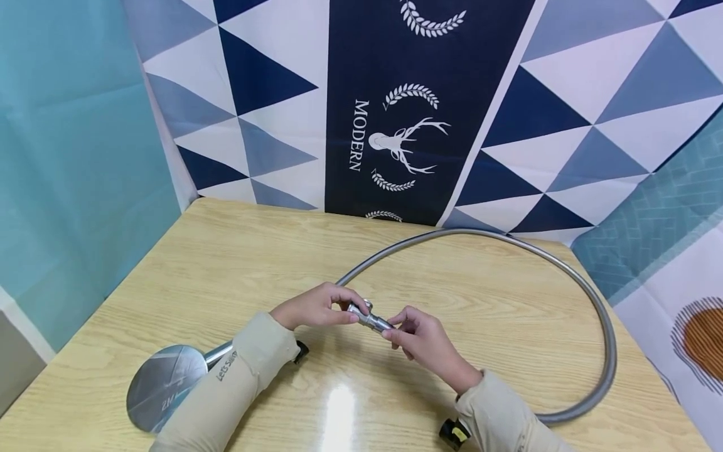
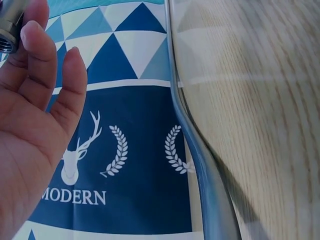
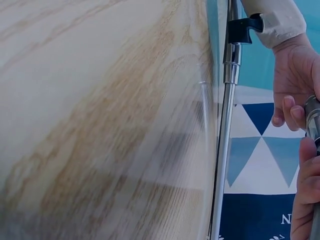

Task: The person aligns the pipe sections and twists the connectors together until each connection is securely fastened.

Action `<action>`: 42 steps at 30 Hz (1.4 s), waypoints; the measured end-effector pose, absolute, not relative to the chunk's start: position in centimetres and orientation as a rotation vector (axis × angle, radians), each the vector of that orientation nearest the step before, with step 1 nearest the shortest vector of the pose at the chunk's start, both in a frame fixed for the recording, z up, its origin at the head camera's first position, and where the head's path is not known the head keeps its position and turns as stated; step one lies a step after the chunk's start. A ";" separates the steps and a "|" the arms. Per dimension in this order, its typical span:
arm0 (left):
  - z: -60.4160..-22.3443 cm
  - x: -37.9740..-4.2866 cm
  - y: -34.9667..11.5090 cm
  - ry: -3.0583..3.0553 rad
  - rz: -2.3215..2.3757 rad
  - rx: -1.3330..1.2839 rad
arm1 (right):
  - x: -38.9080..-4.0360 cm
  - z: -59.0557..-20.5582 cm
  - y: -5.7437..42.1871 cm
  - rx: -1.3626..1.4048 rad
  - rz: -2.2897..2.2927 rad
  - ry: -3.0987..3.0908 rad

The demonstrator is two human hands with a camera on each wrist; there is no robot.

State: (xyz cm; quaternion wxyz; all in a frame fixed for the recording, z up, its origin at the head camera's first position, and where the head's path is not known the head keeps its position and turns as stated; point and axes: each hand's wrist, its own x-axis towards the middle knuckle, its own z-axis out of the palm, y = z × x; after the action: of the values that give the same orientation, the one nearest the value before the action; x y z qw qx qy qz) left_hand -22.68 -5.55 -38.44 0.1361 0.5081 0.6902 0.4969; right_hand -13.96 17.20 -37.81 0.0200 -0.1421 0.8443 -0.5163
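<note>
A chrome pipe fitting [image 1: 367,318] with a short side branch is held above the table between both hands. My left hand [image 1: 324,306] pinches its wider end between thumb and fingers. At the narrower end, my right hand [image 1: 420,339] grips with thumb and fingertips. The left wrist view shows a threaded opening on the fitting [image 2: 9,25] beside the left fingers [image 2: 40,47]. In the right wrist view, the left hand [image 3: 298,65] is above the fitting [image 3: 313,117] and the right hand [image 3: 307,195] below it.
A grey metal hose [image 1: 601,314] loops over the wooden table [image 1: 271,251] from behind the left hand to the right sleeve. A round chrome shower head [image 1: 166,388] lies at the left, its arm passing under the left sleeve. Patterned cloth [image 1: 271,69] hangs behind the table.
</note>
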 end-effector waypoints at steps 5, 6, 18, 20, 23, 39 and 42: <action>-38.4 -22.7 -5.5 1.980 1.439 1.487 | -13.9 -37.9 17.3 -0.476 -1.587 2.647; -38.5 -22.7 -5.5 1.977 1.440 1.487 | -13.8 -37.9 17.2 -0.472 -1.579 2.652; -38.3 -22.7 -5.5 1.993 1.420 1.483 | -13.7 -37.7 17.0 -0.349 -1.598 2.679; -38.2 -22.8 -5.5 1.990 1.419 1.478 | -13.7 -37.6 17.1 -0.335 -1.598 2.674; -38.2 -22.8 -5.6 1.987 1.420 1.473 | -13.8 -37.4 17.1 -0.329 -1.588 2.681; -37.7 -23.1 -5.7 1.941 1.429 1.494 | -14.1 -37.2 17.0 -0.378 -1.563 2.720; -37.6 -23.0 -5.7 1.942 1.431 1.484 | -14.1 -37.1 17.0 -0.378 -1.569 2.713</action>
State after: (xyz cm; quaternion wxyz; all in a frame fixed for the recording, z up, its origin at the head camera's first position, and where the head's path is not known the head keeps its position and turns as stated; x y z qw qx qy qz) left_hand -22.98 -5.73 -37.59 0.1543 0.5178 0.6775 0.4991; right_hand -14.10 17.01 -37.09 -0.0078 -0.1199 0.8594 -0.4970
